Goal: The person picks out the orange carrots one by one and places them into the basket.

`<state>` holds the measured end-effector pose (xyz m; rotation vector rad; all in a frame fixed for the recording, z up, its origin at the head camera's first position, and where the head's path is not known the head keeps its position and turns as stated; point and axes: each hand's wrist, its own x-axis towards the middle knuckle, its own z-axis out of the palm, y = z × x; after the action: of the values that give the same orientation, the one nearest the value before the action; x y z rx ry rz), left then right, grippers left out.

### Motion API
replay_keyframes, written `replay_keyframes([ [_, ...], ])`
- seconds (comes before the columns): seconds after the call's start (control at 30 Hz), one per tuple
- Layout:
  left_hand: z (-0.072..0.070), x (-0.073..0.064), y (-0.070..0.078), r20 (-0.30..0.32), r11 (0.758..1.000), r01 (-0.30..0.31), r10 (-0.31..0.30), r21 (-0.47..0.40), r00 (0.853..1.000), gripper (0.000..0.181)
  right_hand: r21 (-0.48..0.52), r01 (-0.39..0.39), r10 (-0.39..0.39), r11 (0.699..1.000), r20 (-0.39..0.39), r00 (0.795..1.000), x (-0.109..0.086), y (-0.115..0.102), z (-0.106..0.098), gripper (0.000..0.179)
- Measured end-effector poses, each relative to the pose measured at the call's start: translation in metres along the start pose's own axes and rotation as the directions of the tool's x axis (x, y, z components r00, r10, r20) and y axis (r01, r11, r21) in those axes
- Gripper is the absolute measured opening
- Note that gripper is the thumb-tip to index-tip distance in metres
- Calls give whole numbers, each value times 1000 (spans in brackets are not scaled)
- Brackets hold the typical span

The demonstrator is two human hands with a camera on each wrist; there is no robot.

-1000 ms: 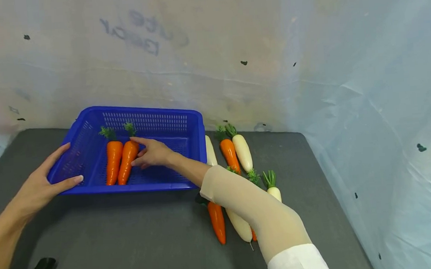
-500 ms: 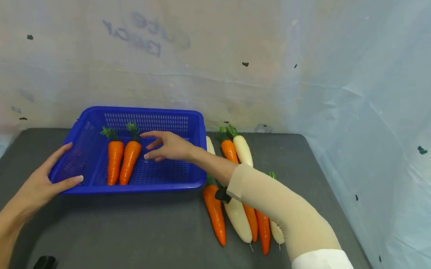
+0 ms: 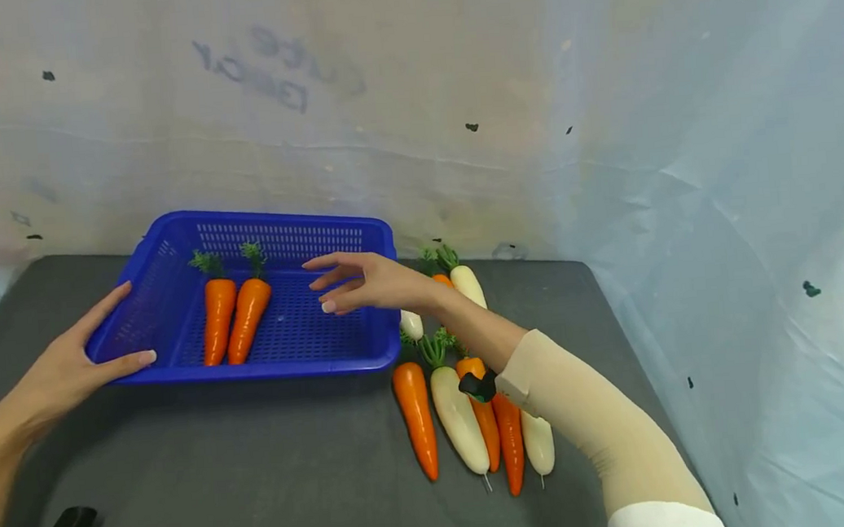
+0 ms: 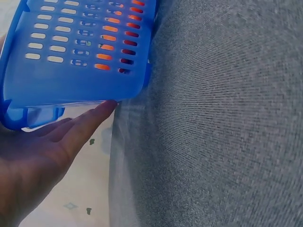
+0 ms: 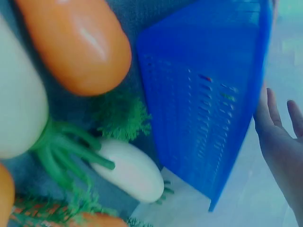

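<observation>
A blue plastic basket [image 3: 253,372] with slotted walls stands at the back left of the table. My left hand [image 3: 69,362] grips its left end, thumb over the front rim and the other fingers along the outside; the left wrist view shows this hand [image 4: 42,161] against the basket's end wall [image 4: 75,85]. Two orange carrots with green tops lie side by side inside, a left carrot [image 3: 218,318] and a right carrot [image 3: 251,316]. Over the basket's right part hovers my right hand [image 3: 379,283], fingers loosely bent and holding nothing. Its forearm hides some vegetables behind.
Right of the basket lies a loose group of carrots and white radishes, among them a carrot [image 3: 415,419] and a white radish [image 3: 458,420]. Another radish [image 3: 468,285] lies farther back, near the pale sheet wall [image 3: 430,173]. The grey table [image 3: 260,471] extends in front.
My right hand has let go of the right carrot, which stays in the basket, and has drawn back to the right. The left hand has kept its hold on the basket.
</observation>
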<state>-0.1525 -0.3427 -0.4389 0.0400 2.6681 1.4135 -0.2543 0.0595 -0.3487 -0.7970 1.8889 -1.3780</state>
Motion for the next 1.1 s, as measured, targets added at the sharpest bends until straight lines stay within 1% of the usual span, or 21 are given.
replay_keyframes([
  [0.13,1,-2,0,-11,1000,-12,13,17,1000,102,-4,38,-38,999,-12,999,-14,1,-7,59],
  [0.23,3,-1,0,-10,1000,-21,21,23,1000,102,-4,63,-63,998,-38,997,-24,0,-11,59],
  [0.37,3,1,0,-9,999,-27,27,44,1000,101,-20,82,-83,996,-79,993,-37,0,-13,59],
  [0.5,3,1,1,-11,997,-21,22,77,1000,102,-19,92,-93,996,-101,991,-51,2,-14,58],
  [0.63,3,0,0,-23,996,-8,10,89,1000,102,-25,81,-83,996,-120,989,-66,7,-17,57],
  [0.83,3,1,2,-27,996,-3,6,84,1000,101,-70,43,-54,997,-169,984,-95,18,-24,56],
  [1.1,4,-1,3,-29,998,-8,9,58,1000,100,-57,-12,-3,998,-263,965,-134,32,-27,57],
])
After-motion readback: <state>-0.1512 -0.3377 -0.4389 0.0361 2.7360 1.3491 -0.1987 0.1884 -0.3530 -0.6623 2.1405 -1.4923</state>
